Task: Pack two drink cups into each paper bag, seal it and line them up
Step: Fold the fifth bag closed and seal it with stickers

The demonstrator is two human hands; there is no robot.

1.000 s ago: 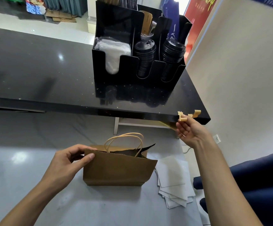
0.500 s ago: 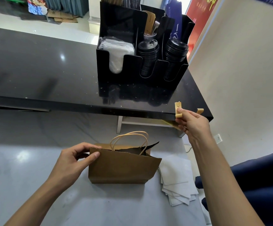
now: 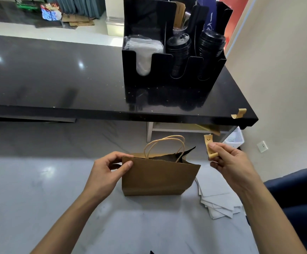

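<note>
A brown paper bag [image 3: 158,176] with twine handles stands on the grey counter [image 3: 39,189], its mouth slightly open and dark inside; its contents are hidden. My left hand [image 3: 108,171] pinches the bag's top left corner between thumb and fingers. My right hand [image 3: 227,162] is just right of the bag's top edge and pinches a tan sticker strip [image 3: 209,146] with a smiley face on it. Another tan sticker strip [image 3: 239,113] hangs stuck on the right end of the black shelf edge.
A raised black shelf [image 3: 57,76] runs across behind the bag and carries a black organizer [image 3: 169,57] with dark lids and white napkins. A stack of white paper sheets [image 3: 216,198] lies right of the bag. A beige wall is on the right.
My right hand has come down from the black shelf's edge with one sticker strip to beside the bag's top. My left hand stays on the bag's corner.
</note>
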